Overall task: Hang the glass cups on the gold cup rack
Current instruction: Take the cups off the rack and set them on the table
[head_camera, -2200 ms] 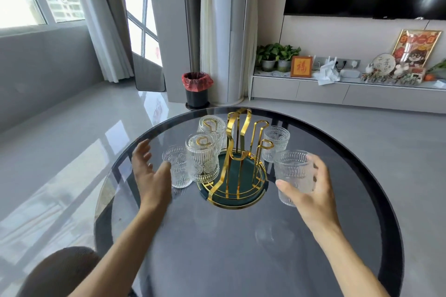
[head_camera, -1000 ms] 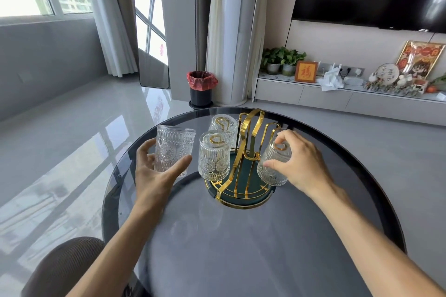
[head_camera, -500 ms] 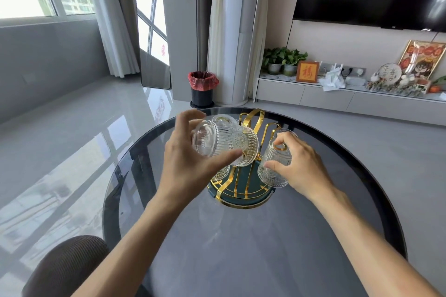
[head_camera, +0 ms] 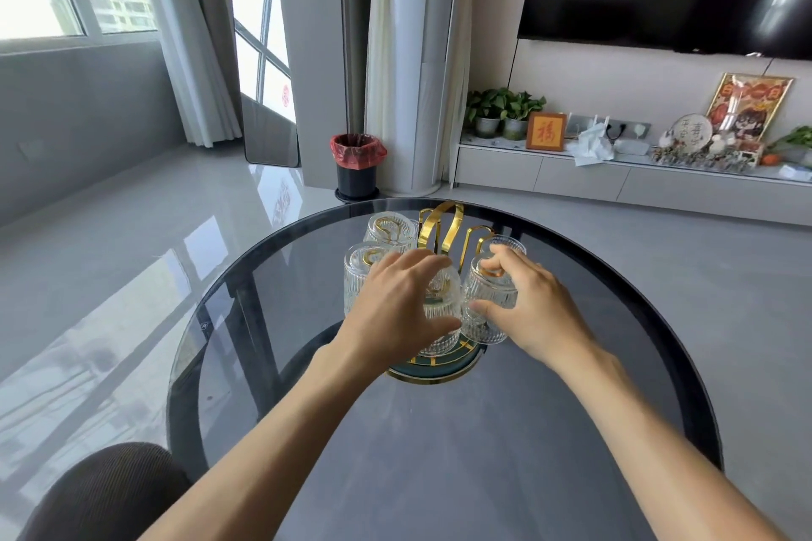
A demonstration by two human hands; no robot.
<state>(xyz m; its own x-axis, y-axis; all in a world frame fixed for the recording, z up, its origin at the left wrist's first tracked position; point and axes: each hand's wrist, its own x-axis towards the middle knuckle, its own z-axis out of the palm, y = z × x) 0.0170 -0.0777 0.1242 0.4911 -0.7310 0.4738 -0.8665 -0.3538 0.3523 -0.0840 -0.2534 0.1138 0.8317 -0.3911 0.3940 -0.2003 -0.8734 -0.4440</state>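
Note:
The gold cup rack [head_camera: 444, 228] stands on a dark green round base [head_camera: 439, 367] in the middle of the table. Two ribbed glass cups hang upside down on its left arms, one at the back [head_camera: 389, 228] and one nearer [head_camera: 358, 277]. My left hand [head_camera: 395, 312] grips a third upturned glass cup [head_camera: 441, 312] at the rack's front arm. My right hand [head_camera: 527, 307] holds another upturned glass cup [head_camera: 490, 303] on a right arm. A further glass cup [head_camera: 505, 242] shows behind my right fingers.
The round dark glass table [head_camera: 439, 452] has its rim close behind the rack. A brown chair cushion [head_camera: 101, 492] sits at the lower left. On the floor beyond stand a black bin with a red bag [head_camera: 357, 167] and a low TV cabinet [head_camera: 615, 184].
My left hand turned its glass cup upside down and lowered it onto the rack's front arm. My right hand stayed on its cup at the right arm.

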